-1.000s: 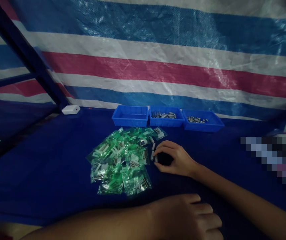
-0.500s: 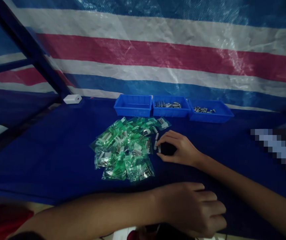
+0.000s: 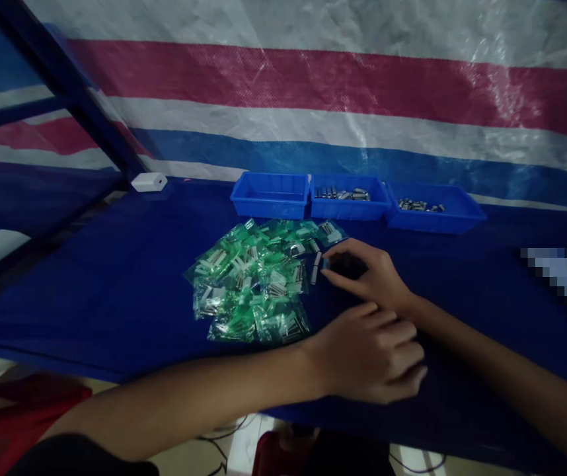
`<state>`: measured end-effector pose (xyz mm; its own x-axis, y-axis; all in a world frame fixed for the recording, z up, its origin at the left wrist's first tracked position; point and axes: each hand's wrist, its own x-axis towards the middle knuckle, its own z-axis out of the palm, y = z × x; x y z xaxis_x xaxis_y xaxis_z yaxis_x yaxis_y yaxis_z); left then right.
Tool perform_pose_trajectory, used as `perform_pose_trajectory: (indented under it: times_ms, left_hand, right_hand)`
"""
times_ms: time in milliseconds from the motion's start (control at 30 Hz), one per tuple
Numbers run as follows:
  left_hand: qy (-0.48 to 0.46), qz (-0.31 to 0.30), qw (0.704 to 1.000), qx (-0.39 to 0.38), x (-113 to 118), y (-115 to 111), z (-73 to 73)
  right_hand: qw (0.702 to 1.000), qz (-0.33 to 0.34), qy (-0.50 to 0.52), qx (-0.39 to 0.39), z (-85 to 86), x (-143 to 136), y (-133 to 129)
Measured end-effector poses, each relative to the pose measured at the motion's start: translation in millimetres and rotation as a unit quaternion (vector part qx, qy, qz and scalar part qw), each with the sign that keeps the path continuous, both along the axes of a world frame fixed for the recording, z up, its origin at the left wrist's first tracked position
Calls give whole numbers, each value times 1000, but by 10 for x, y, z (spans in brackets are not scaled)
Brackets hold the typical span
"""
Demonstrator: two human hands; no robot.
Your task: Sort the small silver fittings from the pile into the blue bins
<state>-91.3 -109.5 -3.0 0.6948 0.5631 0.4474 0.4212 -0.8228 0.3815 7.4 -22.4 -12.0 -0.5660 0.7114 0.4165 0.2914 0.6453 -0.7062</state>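
Observation:
My right hand (image 3: 375, 271) is at the right side of the bag pile, thumb and forefinger closed around a small metal piece (image 3: 325, 263). Beside those fingertips, small pale cylinders (image 3: 316, 267) lie end to end on the blue table (image 3: 129, 264). My left hand (image 3: 373, 354) is in front of my right wrist, back up, with its fingers curled; whatever they may hold is hidden. Clear bags with green parts, white pieces and metal pins (image 3: 248, 281) form a pile left of my right hand.
Along the back stand a blue bin (image 3: 269, 206) and two more blue bins (image 3: 350, 210) (image 3: 429, 221) with metal pieces. A white box-shaped object (image 3: 149, 182) is at the back left, near a dark blue frame (image 3: 85, 119). Striped sheeting (image 3: 313, 79) hangs behind.
My left hand has moved up and closer to my right wrist. The view has shifted, so the bins and pile appear slightly higher. My right hand still pinches beside the pale cylinders.

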Motion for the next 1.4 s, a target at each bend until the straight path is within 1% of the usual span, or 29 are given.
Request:
perform_pose_trajectory:
  times_ms: [33,67,100,167,233,300,367,433,533,567,633,700,733,900,1067,1167,1267,1333,1400]
  left_hand:
    - [-40,33,997,-58,-7,19,13]
    - [-83,67,987,-122,-12,35,25]
    - [-129,102,969,-185,-17,50,35]
    - [-214,160,918,-294,-26,76,51]
    - [-290,197,865,-358,-34,101,67]
    - [-360,216,824,-380,-44,124,91]
    - [-419,233,791,-381,-54,139,122]
    - [-459,251,763,-380,-59,146,148]
    - [-496,270,728,-388,-57,152,155]
    - [-502,274,718,-396,-53,155,148]
    - [-506,281,701,-417,-47,166,131]
    - [-506,283,695,-426,-44,182,118]
    - [-506,282,696,-424,-45,191,115]
    - [-503,281,715,-397,-59,207,121]
    - [-479,263,726,-417,-41,180,114]
    - [-465,258,728,-432,-26,163,115]
    - [-474,265,720,-433,-19,160,116]
    - [-484,269,715,-427,-17,167,110]
    - [-493,272,711,-421,-13,179,96]
  right_hand:
    - [999,-18,19,-24,0,6,8]
    - [997,-36,41,-49,1,15,16]
    - [994,-53,66,-71,4,28,23]
    - [985,-81,115,-102,31,66,29]
    - [977,-99,151,-116,103,116,13]
    - [972,-106,171,-120,213,166,-32]
    - [970,-99,180,-128,319,200,-102]
    - [971,-67,174,-151,373,210,-175]
    - [971,-5,150,-188,332,193,-243]
    - [970,5,143,-194,300,187,-250]
    - [973,5,131,-188,238,182,-251]
    - [980,-9,118,-159,200,189,-247]
    - [984,-18,112,-140,193,194,-250]
    - [994,-36,86,-54,215,198,-312]
    - [995,-67,72,-22,226,207,-312]
    - [995,-73,73,-8,226,221,-279]
    - [992,-80,92,-37,223,208,-278]
    - [986,-81,118,-86,213,179,-291]
    - [974,-67,149,-156,196,142,-298]
